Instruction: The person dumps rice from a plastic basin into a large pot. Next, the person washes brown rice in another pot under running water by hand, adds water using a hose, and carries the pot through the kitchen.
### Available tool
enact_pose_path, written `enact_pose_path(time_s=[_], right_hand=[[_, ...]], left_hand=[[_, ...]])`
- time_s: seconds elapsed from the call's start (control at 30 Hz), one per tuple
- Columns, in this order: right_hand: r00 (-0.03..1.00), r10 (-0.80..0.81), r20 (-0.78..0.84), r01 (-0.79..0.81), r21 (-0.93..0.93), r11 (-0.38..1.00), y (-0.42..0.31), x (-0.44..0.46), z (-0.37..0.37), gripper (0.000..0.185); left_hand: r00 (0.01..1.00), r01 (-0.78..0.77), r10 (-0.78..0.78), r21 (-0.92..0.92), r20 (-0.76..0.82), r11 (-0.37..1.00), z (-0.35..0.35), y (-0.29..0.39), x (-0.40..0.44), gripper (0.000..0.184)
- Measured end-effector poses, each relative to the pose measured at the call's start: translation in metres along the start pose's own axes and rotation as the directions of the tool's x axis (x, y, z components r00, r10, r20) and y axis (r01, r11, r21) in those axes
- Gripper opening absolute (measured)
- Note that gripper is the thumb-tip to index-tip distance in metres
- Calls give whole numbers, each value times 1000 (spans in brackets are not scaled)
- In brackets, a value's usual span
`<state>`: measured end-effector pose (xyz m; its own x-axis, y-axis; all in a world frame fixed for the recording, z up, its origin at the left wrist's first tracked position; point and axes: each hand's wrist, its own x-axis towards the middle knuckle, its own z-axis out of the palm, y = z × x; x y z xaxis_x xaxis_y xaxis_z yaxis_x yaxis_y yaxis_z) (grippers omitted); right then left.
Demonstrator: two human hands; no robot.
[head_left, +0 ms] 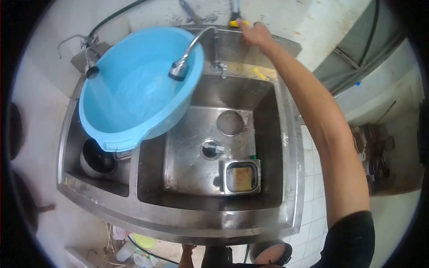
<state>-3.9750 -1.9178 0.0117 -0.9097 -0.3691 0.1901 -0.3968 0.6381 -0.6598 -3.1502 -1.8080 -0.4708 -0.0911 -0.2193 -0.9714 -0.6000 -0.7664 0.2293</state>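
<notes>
My right hand [257, 34] reaches to the wall ledge behind the sink. Its fingers close around the yellow-and-black end of a long-handled tool [233, 23]; the exact kind is unclear. My left hand [187, 253] hangs low, below the sink's front edge, with its fingers mostly hidden. A large light-blue basin [134, 142] rests tilted across the sink's left part. Water runs into it from a left faucet [92, 71] and a curved right faucet [178, 70].
In the steel sink [183, 178] lie a small metal container [242, 191] with a yellowish sponge-like block and a round metal lid [230, 123]. A dark pot [96, 163] sits in the left bowl. A blue-handled tool [190, 11] stands against the wall. Below is a round pan [270, 253].
</notes>
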Motion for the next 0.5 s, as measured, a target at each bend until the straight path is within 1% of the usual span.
enact_pose_path(time_s=[0.03, 0.07, 0.1, 0.13, 0.17, 0.2, 0.23, 0.27, 0.3, 0.33, 0.37, 0.4, 0.43, 0.47, 0.5], right_hand=[[996, 28, 80, -27, -22, 999, -4, 21, 7, 74], [1000, -4, 6, 5, -77, 997, -1, 36, 20, 65], [997, -44, -57, 36, -133, 990, 6, 53, 32, 55], [955, -297, 23, 262, -542, 799, 19, 65, 34, 41], [843, -529, 101, 355, -843, 404, 31, 75, 36, 26], [840, -505, 200, 458, -761, 460, 53, 101, 32, 28], [820, -520, 238, 522, -683, 510, 61, 115, 34, 30], [864, -445, 237, 503, -470, 726, 66, 122, 32, 33], [929, -248, 276, 226, 110, 968, 67, 132, 32, 36], [932, -135, 336, -59, 509, 859, 63, 136, 36, 39], [927, -103, 360, -181, 672, 718, 63, 140, 38, 43], [907, -119, 404, -148, 571, 807, 70, 152, 32, 39], [920, 5, 391, -195, 447, 873, 90, 189, 34, 37], [930, -38, 365, -43, 211, 977, 87, 194, 35, 38], [929, -157, 336, 222, -164, 961, 80, 192, 32, 38]], left_hand=[[1000, 18, -17, -73, 8, 997, -4, -10, -2, 50], [998, -61, 60, -22, -23, 998, -9, -31, 4, 48], [999, -12, 9, -87, -41, 996, -12, -37, 3, 45], [997, 43, -53, -162, -58, 986, -17, -49, -2, 42], [989, 103, -125, -242, -76, 965, -24, -66, -13, 40], [994, 42, -63, -226, -90, 973, -28, -82, -18, 31], [987, -27, -10, -223, -163, 975, -27, -94, -27, 28], [980, -34, -2, -175, -201, 984, -28, -103, -32, 29], [969, -56, 26, -116, -246, 992, -24, -104, -41, 27], [962, 6, -16, -39, -274, 999, -26, -122, -30, 30], [947, -33, 75, 137, -314, 990, -31, -137, -19, 32], [942, -15, 59, 134, -330, 991, -26, -129, -29, 33], [940, 13, 18, 87, -341, 996, -18, -110, -44, 34], [937, 23, 0, 61, -351, 998, -11, -94, -54, 35], [935, 24, -4, 52, -356, 998, -3, -78, -59, 36]])
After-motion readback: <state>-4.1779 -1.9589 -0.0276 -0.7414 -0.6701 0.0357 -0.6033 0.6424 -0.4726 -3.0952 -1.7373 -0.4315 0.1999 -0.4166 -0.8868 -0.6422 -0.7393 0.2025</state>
